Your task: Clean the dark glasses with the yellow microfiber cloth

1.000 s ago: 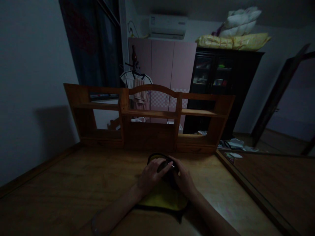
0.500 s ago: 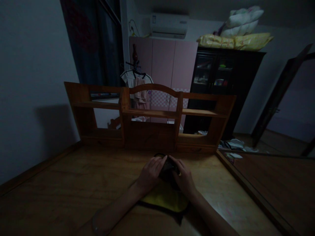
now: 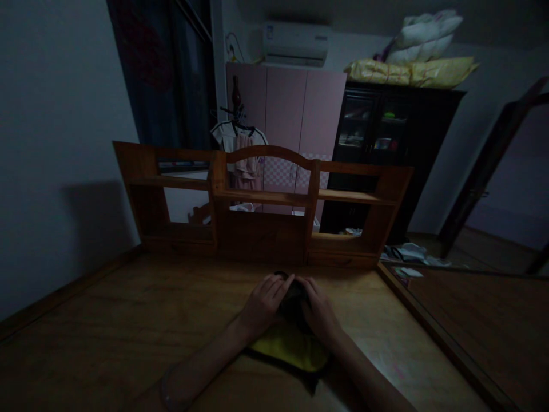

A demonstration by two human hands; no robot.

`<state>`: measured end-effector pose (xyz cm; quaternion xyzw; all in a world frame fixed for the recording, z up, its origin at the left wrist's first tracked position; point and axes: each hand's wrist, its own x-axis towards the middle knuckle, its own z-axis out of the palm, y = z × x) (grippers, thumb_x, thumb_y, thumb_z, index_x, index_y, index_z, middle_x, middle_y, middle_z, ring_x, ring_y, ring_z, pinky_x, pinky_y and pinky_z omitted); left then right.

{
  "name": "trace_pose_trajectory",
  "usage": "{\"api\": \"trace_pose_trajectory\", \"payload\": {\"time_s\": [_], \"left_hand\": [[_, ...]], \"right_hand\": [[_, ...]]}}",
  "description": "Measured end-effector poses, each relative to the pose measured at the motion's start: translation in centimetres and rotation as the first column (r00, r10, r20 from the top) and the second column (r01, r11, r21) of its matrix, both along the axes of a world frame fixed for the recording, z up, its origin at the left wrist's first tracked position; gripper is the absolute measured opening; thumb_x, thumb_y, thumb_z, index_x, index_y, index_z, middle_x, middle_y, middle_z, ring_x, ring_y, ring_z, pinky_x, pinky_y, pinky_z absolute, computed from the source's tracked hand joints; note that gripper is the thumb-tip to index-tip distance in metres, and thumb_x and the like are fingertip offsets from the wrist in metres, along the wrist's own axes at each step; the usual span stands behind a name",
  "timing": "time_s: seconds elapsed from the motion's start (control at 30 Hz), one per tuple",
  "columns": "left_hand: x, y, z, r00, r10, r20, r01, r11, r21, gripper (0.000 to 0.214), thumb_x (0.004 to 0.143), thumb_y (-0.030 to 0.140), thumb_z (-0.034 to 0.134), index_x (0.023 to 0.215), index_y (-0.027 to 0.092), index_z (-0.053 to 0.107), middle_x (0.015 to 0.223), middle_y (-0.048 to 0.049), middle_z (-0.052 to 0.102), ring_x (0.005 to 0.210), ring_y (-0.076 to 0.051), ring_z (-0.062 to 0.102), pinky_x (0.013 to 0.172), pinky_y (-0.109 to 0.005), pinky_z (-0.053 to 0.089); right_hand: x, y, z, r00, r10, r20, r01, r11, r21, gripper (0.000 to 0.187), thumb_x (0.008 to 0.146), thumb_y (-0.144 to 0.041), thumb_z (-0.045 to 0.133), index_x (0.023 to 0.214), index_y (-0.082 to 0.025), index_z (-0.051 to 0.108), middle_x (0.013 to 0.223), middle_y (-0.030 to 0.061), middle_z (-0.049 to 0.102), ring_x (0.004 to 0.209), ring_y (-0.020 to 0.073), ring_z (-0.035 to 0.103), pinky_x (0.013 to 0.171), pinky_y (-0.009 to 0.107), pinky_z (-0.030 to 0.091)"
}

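Both hands meet over a dark, black object point(image 3: 294, 306) whose kind I cannot make out in the dim light. My left hand point(image 3: 263, 303) wraps its left side, fingers bent over the top. On the opposite side my right hand point(image 3: 319, 309) is closed round it, its fingertips close to those of the left. Beneath lies a yellow cloth point(image 3: 291, 346) with a black edge, flat on the wooden bed board point(image 3: 171, 320). A dark rim shows just beyond the left fingertips. Much of the black object is hidden by the fingers.
A wooden shelf unit point(image 3: 261, 197) stands across the far end of the board. A raised wooden edge point(image 3: 429, 320) runs along the right side, and a white wall point(image 3: 55, 171) borders the left. Farther back are a pink wardrobe point(image 3: 283, 109) and a dark cabinet point(image 3: 398, 131).
My fingers have shifted slightly over the black object. The right fingers now bend further over its top, and less of it shows between the hands. The yellow cloth stays nearly in place.
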<state>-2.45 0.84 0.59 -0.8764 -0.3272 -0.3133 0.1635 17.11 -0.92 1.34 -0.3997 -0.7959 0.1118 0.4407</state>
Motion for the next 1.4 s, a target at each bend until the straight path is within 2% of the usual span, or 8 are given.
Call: {"api": "trace_pose_trajectory", "payload": {"time_s": [0.27, 0.47, 0.67, 1.07, 1.27, 1.4], "left_hand": [[0.0, -0.2, 0.4, 0.999, -0.052, 0.002, 0.052, 0.998, -0.023, 0.089, 0.081, 0.052, 0.067, 0.149, 0.014, 0.025, 0.123, -0.0152, 0.055, 0.117, -0.032, 0.049, 0.105, -0.05, 0.037], [-0.1, -0.3, 0.6, 0.994, -0.108, -0.001, 0.108, 0.993, -0.048, 0.088, 0.08, 0.054, 0.067, 0.15, 0.021, 0.024, 0.122, -0.0133, 0.053, 0.116, -0.032, 0.047, 0.104, -0.053, 0.038], [-0.3, -0.2, 0.6, 0.992, -0.11, -0.063, 0.111, 0.994, 0.0, 0.09, 0.076, 0.055, 0.07, 0.149, 0.024, 0.027, 0.119, -0.0121, 0.052, 0.116, -0.032, 0.046, 0.105, -0.054, 0.037], [-0.3, 0.1, -0.2, 0.994, -0.105, -0.039, 0.103, 0.994, -0.045, 0.078, 0.078, 0.046, 0.071, 0.142, 0.02, 0.036, 0.119, -0.013, 0.054, 0.116, -0.033, 0.049, 0.105, -0.054, 0.038], [-0.4, 0.1, -0.2, 0.993, -0.102, -0.059, 0.099, 0.994, -0.044, 0.084, 0.073, 0.048, 0.075, 0.142, 0.019, 0.038, 0.12, -0.0132, 0.053, 0.116, -0.034, 0.048, 0.106, -0.054, 0.037], [-0.4, -0.1, -0.1, 0.993, -0.105, -0.056, 0.102, 0.993, -0.054, 0.08, 0.076, 0.046, 0.073, 0.142, 0.019, 0.037, 0.126, -0.014, 0.05, 0.121, -0.034, 0.045, 0.107, -0.054, 0.037]], "right_hand": [[0.0, 0.1, -0.6, 0.998, -0.05, 0.045, 0.05, 0.999, 0.007, 0.049, 0.084, -0.003, 0.038, 0.128, -0.022, 0.047, 0.121, 0.0107, 0.06, 0.111, 0.0239, 0.059, 0.098, 0.043, 0.05], [0.1, -0.1, -0.5, 0.994, -0.067, 0.086, 0.069, 0.997, -0.021, 0.04, 0.088, -0.008, 0.04, 0.125, -0.02, 0.05, 0.114, 0.0117, 0.064, 0.101, 0.0239, 0.064, 0.088, 0.039, 0.053], [-0.2, -0.6, 0.2, 0.996, -0.035, 0.08, 0.04, 0.997, -0.067, 0.031, 0.091, -0.011, 0.04, 0.117, -0.02, 0.055, 0.108, 0.0099, 0.066, 0.094, 0.0216, 0.065, 0.084, 0.034, 0.053], [0.0, -0.2, -0.5, 0.994, -0.078, 0.075, 0.084, 0.993, -0.083, 0.038, 0.085, -0.008, 0.049, 0.118, -0.024, 0.056, 0.109, 0.0066, 0.068, 0.099, 0.0227, 0.064, 0.089, 0.036, 0.051], [0.1, 0.1, -0.7, 0.996, -0.059, 0.061, 0.064, 0.995, -0.08, 0.046, 0.081, -0.007, 0.051, 0.123, -0.024, 0.057, 0.114, 0.0073, 0.067, 0.102, 0.0233, 0.065, 0.091, 0.038, 0.053], [0.2, 0.4, -0.9, 1.0, -0.026, 0.014, 0.027, 0.996, -0.082, 0.051, 0.081, -0.007, 0.051, 0.129, -0.026, 0.054, 0.122, 0.0069, 0.065, 0.108, 0.0225, 0.064, 0.096, 0.039, 0.052]]}}
